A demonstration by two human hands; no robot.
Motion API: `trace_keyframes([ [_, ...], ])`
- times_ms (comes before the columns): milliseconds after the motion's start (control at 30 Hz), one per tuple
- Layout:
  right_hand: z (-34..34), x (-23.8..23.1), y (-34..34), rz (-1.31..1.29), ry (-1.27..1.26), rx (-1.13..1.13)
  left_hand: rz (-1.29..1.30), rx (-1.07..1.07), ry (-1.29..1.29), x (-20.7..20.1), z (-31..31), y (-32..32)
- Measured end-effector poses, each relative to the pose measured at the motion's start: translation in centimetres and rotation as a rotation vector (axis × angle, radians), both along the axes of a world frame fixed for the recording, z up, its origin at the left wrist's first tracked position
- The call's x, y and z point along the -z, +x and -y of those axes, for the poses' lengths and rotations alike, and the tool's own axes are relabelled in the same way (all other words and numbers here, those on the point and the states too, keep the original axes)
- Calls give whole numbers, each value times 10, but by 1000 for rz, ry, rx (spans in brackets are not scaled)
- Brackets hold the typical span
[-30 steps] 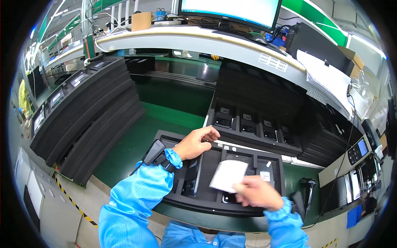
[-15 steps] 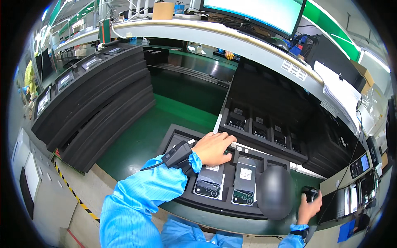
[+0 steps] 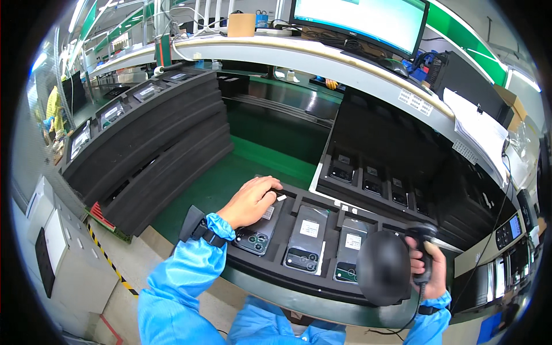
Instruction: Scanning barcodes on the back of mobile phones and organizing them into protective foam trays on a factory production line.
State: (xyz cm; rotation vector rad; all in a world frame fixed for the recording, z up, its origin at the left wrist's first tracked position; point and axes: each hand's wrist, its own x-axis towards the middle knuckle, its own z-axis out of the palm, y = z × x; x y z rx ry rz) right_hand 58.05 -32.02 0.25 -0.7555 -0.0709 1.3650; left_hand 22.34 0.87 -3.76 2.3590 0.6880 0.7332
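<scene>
Blue-sleeved hands (image 3: 248, 204), two; scanner (image 3: 424, 232), one

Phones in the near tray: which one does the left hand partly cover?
The leftmost phone: the left hand overlaps its far end, whereas the middle phone and right phone are clear of that hand.

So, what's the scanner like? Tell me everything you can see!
The scanner is black and looks like plastic, with a chunky, rounded head on a slimmer handle. The fingers of the right hand wrap the handle. Its head is up, and a dark cable trails from the handle's bottom end. It's by the right end of the tray. I can't tell whether it's switched on.
</scene>
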Motion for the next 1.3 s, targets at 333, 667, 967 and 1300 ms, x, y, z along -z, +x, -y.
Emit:
trace_keyframes([
  [333,-159,10,-213,272,-38,-557,370,0,-368,20,-11,-2],
  [667,-83,1,-157,437,113,-629,-85,-173,227,11,5,2],
  [967,100,38,9,810,-331,380,-453,-150,205,-6,22,14],
  [1300,139,115,82,1089,-837,639,-201,-123,136,-3,15,13],
])
